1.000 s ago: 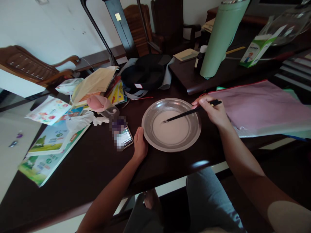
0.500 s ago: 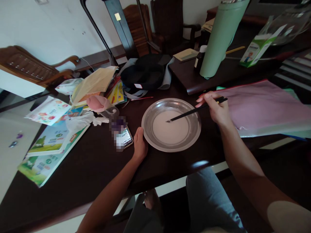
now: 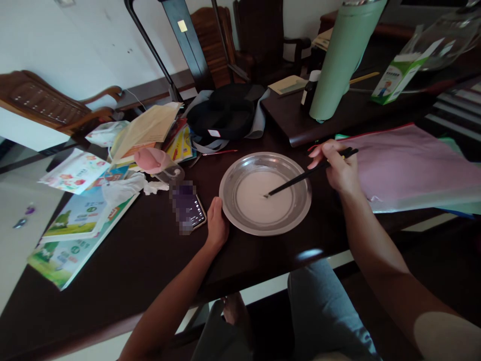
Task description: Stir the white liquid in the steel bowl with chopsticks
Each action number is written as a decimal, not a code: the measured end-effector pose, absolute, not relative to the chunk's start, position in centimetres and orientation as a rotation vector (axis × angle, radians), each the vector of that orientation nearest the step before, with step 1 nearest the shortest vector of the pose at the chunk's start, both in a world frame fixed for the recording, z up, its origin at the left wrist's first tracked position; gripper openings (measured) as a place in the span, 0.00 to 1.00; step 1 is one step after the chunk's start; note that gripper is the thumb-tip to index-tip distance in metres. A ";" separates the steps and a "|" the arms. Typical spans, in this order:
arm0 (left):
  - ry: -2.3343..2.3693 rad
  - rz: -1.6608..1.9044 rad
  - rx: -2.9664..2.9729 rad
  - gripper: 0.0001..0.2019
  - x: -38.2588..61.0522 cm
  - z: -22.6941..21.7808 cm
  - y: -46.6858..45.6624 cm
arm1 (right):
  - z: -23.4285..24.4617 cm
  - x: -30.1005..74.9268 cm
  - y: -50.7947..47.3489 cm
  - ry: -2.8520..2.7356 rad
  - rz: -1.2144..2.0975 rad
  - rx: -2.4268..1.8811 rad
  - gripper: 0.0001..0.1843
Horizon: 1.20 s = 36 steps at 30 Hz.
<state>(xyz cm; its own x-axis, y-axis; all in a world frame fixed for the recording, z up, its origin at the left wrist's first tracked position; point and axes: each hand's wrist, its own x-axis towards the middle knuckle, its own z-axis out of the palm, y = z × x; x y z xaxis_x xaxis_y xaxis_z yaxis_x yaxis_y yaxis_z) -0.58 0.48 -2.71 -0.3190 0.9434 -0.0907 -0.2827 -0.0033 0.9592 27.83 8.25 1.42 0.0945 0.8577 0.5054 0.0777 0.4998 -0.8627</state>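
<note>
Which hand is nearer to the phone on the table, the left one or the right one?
Left. The left hand rests just beside the phone, against the rim of the metal plate. The right hand is across the plate, holding chopsticks.

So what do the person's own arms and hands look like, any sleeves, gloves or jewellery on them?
Both arms are bare from wrist to as far up as the view shows, with no sleeve in sight. The left hand and the right hand wear no gloves, and no rings, watch or bracelet can be made out at either wrist. Below the table edge, grey trousers cover the lap.
</note>
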 end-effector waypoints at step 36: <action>1.285 1.528 0.738 0.19 -0.1 -1.6 0.3 | 1.7 27.7 8.0 -1.375 0.706 -0.958 0.18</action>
<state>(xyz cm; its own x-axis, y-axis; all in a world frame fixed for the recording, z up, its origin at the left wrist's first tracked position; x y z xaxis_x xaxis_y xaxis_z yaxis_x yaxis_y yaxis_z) -0.10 0.33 -1.62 -0.3452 0.9292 -0.1318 -0.2890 0.0284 0.9569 27.66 8.03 1.72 0.1005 0.8723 0.4786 0.1199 0.4669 -0.8762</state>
